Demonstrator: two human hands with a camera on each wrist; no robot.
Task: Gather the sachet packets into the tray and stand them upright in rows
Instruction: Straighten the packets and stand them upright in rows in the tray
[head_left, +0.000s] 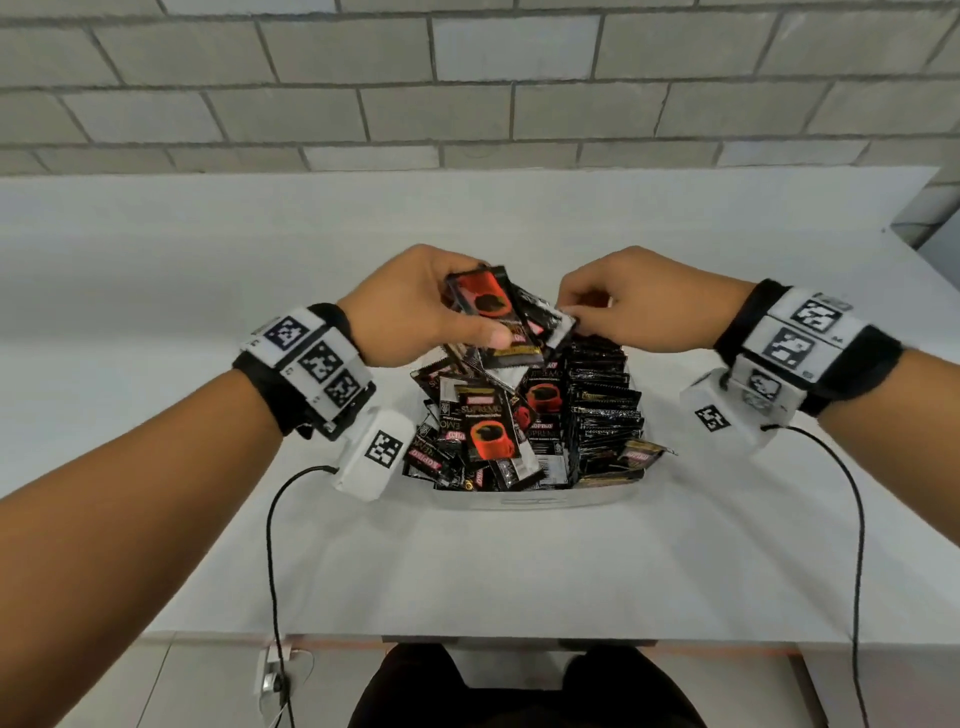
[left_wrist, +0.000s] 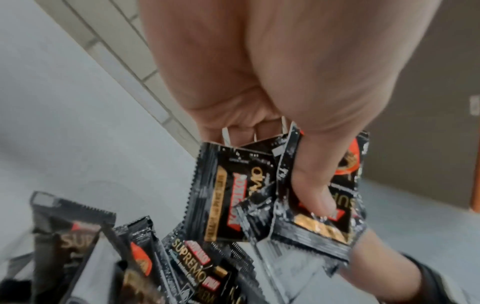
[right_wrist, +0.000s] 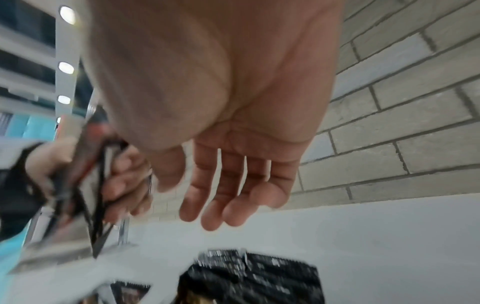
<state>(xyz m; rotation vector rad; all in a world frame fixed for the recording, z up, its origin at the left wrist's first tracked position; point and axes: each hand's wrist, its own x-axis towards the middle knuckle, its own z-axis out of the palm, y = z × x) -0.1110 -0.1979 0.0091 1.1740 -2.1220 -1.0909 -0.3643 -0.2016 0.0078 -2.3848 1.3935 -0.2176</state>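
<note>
My left hand (head_left: 457, 322) grips a small fan of black-and-red coffee sachets (head_left: 485, 304) above the tray (head_left: 524, 500); its thumb (left_wrist: 311, 185) presses on the front sachet (left_wrist: 319, 218). My right hand (head_left: 597, 312) is level with it, fingertips at the corner of the held sachets. In the right wrist view its fingers (right_wrist: 221, 195) hang straight and loose with nothing between them, beside the held bunch (right_wrist: 85, 174). A loose heap of sachets (head_left: 488, 431) fills the tray's left side. An upright row of sachets (head_left: 602, 410) stands along its right side.
The tray sits mid-table on a white tabletop (head_left: 519, 577), whose front edge is close to me. A grey brick wall (head_left: 467, 88) runs along the table's far edge. Black cables (head_left: 270, 545) hang from both wrist cameras over the front edge.
</note>
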